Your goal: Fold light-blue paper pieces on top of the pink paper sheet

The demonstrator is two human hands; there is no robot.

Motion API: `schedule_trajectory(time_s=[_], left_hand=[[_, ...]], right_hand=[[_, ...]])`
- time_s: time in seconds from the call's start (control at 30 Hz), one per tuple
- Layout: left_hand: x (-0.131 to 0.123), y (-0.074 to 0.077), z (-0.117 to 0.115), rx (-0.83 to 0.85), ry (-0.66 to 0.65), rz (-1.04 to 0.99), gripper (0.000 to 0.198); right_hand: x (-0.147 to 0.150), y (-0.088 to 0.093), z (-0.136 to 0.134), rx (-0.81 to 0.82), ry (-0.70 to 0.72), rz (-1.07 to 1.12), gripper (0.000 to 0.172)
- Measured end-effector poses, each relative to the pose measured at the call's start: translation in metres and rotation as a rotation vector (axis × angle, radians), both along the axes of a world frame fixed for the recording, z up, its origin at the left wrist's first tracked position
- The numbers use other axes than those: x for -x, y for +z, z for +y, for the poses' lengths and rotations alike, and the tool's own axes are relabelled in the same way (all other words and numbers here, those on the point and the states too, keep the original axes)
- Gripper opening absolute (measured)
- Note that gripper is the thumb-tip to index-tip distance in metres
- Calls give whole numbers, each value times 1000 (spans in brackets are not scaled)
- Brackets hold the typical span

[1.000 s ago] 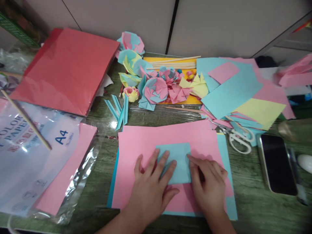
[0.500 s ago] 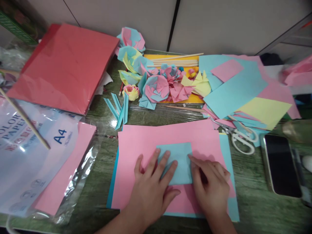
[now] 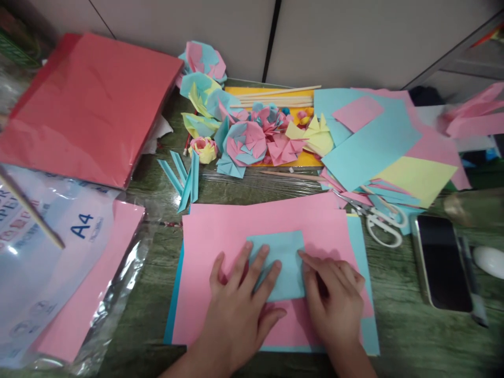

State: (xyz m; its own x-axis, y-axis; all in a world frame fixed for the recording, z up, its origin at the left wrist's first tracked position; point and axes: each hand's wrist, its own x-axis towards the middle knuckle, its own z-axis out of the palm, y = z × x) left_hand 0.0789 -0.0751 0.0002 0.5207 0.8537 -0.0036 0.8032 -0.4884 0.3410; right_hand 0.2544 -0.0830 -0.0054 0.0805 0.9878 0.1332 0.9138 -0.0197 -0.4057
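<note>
A light-blue square of paper [image 3: 289, 270] lies flat on a stack topped by pink sheets [image 3: 220, 223]. My left hand [image 3: 240, 302] rests with spread fingers, some of its fingertips pressing on the square's left part. At the square's right edge, my right hand [image 3: 334, 294] has its index fingertip and thumb close together on the paper, the other fingers curled in. The thumb tip is partly hidden. Light-blue sheets [image 3: 364, 273] stick out from under the pink stack at the right.
Folded paper flowers [image 3: 246, 142] and wooden sticks [image 3: 279, 100] lie behind the stack. To the right are white-handled scissors [image 3: 384, 226], a phone [image 3: 443, 262] and paper offcuts [image 3: 378, 136]. Red paper [image 3: 94, 105] and a plastic paper packet [image 3: 59, 273] lie at left. Blue strips [image 3: 185, 178] lie nearby.
The whole view has shifted slightly, so things appear a little further left. Both hands keep nearly the same places on the blue square.
</note>
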Motion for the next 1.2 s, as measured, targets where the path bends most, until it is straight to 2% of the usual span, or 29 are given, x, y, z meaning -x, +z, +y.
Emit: schedule_trajectory(time_s=[0.33,1.2], left_hand=[[5,3,5,12,-75,45,56],[4,-1,9,18,-62,-7,57]], right_hand=[[0,1,2,-8,12,-5,22],[-1,-1,0,-23,7,-36,22]])
